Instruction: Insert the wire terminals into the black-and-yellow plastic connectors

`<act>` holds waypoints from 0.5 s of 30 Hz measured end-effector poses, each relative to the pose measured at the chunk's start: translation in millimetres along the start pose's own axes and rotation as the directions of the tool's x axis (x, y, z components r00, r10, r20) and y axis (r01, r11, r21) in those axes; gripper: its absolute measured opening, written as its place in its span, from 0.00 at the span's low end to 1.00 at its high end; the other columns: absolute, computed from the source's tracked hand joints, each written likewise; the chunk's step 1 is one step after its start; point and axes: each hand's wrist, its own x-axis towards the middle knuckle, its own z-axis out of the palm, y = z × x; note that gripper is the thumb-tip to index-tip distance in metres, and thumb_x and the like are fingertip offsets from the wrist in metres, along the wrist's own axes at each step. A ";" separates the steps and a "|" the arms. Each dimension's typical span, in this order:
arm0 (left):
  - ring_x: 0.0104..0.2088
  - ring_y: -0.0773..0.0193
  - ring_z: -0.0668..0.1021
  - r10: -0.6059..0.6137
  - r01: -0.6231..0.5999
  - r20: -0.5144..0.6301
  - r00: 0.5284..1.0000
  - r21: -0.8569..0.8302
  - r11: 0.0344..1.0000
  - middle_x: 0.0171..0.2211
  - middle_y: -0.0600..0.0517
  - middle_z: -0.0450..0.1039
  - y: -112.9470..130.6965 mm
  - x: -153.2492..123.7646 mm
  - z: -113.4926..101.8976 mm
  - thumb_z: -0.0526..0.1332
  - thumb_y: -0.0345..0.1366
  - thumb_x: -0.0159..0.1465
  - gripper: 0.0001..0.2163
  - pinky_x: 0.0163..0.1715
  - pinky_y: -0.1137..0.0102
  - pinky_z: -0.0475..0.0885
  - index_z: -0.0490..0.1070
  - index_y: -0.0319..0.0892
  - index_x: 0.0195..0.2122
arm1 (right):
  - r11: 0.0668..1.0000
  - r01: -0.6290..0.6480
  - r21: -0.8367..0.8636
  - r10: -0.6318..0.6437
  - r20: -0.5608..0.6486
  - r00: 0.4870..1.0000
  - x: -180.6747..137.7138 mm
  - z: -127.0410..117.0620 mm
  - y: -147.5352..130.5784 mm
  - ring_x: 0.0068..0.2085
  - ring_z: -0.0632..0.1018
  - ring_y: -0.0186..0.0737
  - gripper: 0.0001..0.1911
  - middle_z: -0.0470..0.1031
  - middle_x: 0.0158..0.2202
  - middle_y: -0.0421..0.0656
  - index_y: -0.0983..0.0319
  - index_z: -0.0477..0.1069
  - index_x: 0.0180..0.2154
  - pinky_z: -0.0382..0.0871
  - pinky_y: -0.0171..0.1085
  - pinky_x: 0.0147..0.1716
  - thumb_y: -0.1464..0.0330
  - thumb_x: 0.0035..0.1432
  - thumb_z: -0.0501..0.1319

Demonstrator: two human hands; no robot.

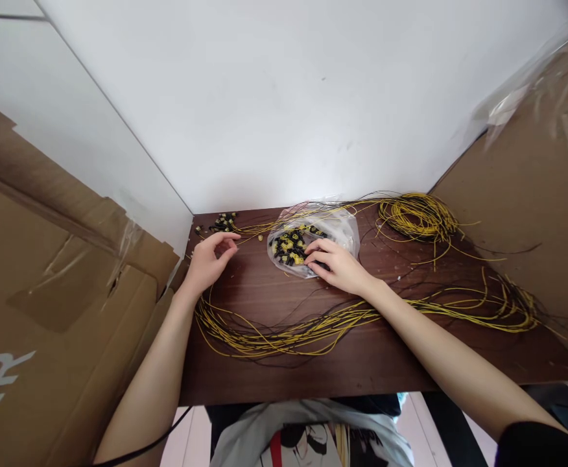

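My left hand (211,259) hovers over the left part of the brown table, thumb and forefinger curved toward each other with a gap between them. I see nothing held there. My right hand (338,264) reaches into an open clear plastic bag (346,228), its bent fingers apart and their tips at a pile of small black-and-yellow connectors (288,246). Whether a fingertip grips one of these pieces is too small to tell. Beyond my left hand lies a cluster of wire ends with dark connectors (223,222). Yellow and black wires run from it along the back, behind the bag.
A coil of yellow and black wires (417,217) lies at the back right. A long wire bundle (284,340) stretches across the front, beneath my right forearm. Cardboard boxes (70,292) flank the left side, with more cardboard (532,175) on the right. A white wall (284,97) closes the back.
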 end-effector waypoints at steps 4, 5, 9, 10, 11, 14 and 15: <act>0.30 0.67 0.71 -0.043 0.071 0.091 0.995 -0.321 0.944 0.30 0.52 0.68 19.3 -2.3 15.5 0.61 0.35 0.57 0.13 0.28 0.74 0.68 0.70 0.39 0.44 | 1.000 -0.006 -0.019 0.007 0.016 1.000 0.5 0.2 1.1 0.45 0.71 0.42 0.09 0.70 0.43 0.48 0.62 0.73 0.36 0.66 0.43 0.47 0.71 0.61 0.54; 0.30 0.67 0.71 -0.046 0.085 0.111 0.993 -0.375 0.923 0.30 0.52 0.68 23.4 -3.3 19.4 0.62 0.35 0.57 0.14 0.26 0.74 0.68 0.70 0.39 0.44 | 1.000 -0.009 -0.027 0.010 0.023 1.000 0.3 0.1 1.4 0.45 0.71 0.42 0.09 0.70 0.43 0.48 0.63 0.73 0.36 0.66 0.43 0.47 0.71 0.61 0.54; 0.30 0.68 0.74 -0.035 0.124 0.176 0.984 -0.525 0.842 0.32 0.51 0.70 36.9 -8.0 31.9 0.63 0.33 0.56 0.17 0.32 0.71 0.72 0.68 0.37 0.46 | 0.994 -0.031 -0.107 0.034 0.027 0.999 -0.4 -1.8 -2.1 0.46 0.70 0.44 0.09 0.71 0.44 0.47 0.62 0.73 0.37 0.63 0.45 0.46 0.70 0.62 0.54; 0.30 0.68 0.75 -0.033 0.136 0.195 0.980 -0.540 0.831 0.32 0.51 0.70 39.7 -9.0 33.8 0.64 0.32 0.55 0.18 0.34 0.70 0.73 0.67 0.37 0.47 | 0.991 -0.040 -0.129 0.041 0.009 0.999 0.0 -2.9 -5.1 0.47 0.70 0.45 0.09 0.72 0.45 0.47 0.62 0.73 0.37 0.61 0.46 0.46 0.70 0.61 0.54; 0.29 0.68 0.75 -0.033 0.148 0.215 0.976 -0.547 0.824 0.32 0.51 0.70 42.2 -9.9 35.3 0.64 0.31 0.55 0.19 0.34 0.70 0.74 0.66 0.37 0.48 | 0.989 -0.046 -0.142 0.044 -0.017 0.999 0.6 -4.2 -9.3 0.48 0.69 0.46 0.09 0.72 0.45 0.47 0.61 0.73 0.37 0.61 0.47 0.45 0.70 0.61 0.54; 0.29 0.69 0.76 -0.025 0.150 0.224 0.974 -0.560 0.815 0.34 0.51 0.71 48.0 -12.1 38.3 0.64 0.29 0.55 0.23 0.35 0.69 0.75 0.63 0.38 0.52 | 0.995 -0.056 -0.085 0.048 -0.091 0.995 3.5 -7.5 -27.0 0.48 0.70 0.46 0.08 0.73 0.46 0.47 0.61 0.72 0.38 0.60 0.46 0.44 0.71 0.61 0.55; 0.29 0.69 0.76 -0.022 0.141 0.214 0.977 -0.563 0.815 0.35 0.51 0.71 49.5 -12.9 39.4 0.64 0.29 0.54 0.24 0.34 0.69 0.75 0.62 0.39 0.53 | 0.997 -0.067 -0.030 0.064 -0.102 0.993 4.5 -7.6 -33.7 0.46 0.71 0.44 0.08 0.74 0.44 0.46 0.61 0.72 0.38 0.60 0.45 0.44 0.70 0.62 0.55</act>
